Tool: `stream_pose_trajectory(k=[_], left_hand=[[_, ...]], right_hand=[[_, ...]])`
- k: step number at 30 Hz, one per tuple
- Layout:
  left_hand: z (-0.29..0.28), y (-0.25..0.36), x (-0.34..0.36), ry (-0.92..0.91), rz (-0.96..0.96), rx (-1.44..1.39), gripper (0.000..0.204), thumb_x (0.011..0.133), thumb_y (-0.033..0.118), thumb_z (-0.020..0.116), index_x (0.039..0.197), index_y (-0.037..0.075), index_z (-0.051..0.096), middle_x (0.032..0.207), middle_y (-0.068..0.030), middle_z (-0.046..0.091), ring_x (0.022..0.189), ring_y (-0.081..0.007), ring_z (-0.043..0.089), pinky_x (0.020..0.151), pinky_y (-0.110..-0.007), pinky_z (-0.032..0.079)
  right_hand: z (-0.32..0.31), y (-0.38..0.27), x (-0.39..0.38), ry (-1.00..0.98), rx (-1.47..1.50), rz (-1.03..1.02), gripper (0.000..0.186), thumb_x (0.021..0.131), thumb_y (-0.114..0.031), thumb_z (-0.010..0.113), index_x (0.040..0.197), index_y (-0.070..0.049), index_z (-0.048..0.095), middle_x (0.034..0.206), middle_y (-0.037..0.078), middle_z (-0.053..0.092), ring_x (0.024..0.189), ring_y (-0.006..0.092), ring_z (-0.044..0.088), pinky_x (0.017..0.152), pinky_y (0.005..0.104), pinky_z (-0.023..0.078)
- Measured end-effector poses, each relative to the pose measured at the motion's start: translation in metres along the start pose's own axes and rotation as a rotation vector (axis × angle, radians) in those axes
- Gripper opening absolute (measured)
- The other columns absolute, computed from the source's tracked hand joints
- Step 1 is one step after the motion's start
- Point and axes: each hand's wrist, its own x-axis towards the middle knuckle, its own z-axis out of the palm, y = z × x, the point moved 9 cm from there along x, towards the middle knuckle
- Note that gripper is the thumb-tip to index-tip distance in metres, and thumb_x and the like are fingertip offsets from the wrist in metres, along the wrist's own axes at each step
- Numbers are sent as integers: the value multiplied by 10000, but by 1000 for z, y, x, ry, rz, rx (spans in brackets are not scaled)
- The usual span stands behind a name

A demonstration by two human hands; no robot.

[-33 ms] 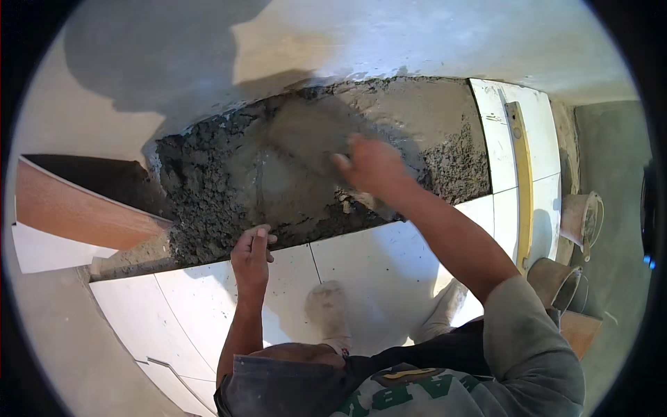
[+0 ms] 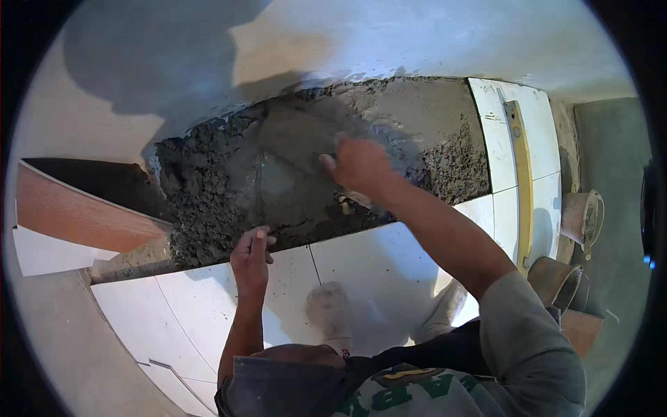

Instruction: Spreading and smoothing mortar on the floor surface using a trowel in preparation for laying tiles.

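Now our right hand [image 2: 363, 165] looks clamped on a blurred trowel [image 2: 299, 139] toward the wall-side edge of the mortar bed [image 2: 208, 174]; left hand [image 2: 251, 254] by the front edge, fingers loosely apart. Tilt wrong, we could gouge; sweep wide, we could splatter the white tiles [image 2: 361, 257].

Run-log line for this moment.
right hand: holding blurred flat tool over mortar | left hand: loosely curled, seemingly empty | yellow level: on white tiles

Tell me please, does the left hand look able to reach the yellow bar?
Probably not as things stand: the yellow bar lies on the white tiles far to the right, and the right forearm is between it and the left hand.
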Motion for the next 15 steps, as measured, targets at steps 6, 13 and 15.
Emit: stream_pose_trajectory(k=[6, 13, 15], left_hand=[[-2, -4, -1, 34, -13, -4, 279, 949, 243, 549, 1025, -7, 647, 802, -68, 651, 565, -55, 483, 516, -216, 414], [15, -10, 1, -40, -11, 14, 255, 951, 232, 546, 1012, 7, 650, 805, -55, 653, 562, -51, 481, 506, -213, 413], [18, -10, 1, -45, -25, 29, 254, 951, 228, 544, 1014, 7, 650, 804, -54, 652, 562, -51, 481, 508, -214, 414]], right_hand=[[-5, 38, 50, -106, -197, -10, 431, 917, -423, 515, 1081, -25, 544, 915, 214, 660, 930, 371, 641, 799, 482, 506], [-48, 158, -14, -13, -195, 353, 461, 928, -447, 504, 1135, -39, 560, 939, 230, 652, 919, 367, 639, 807, 488, 504], [-50, 140, -23, -87, -177, 326, 467, 928, -448, 501, 1135, -34, 559, 932, 227, 653, 914, 369, 641, 800, 486, 507]])
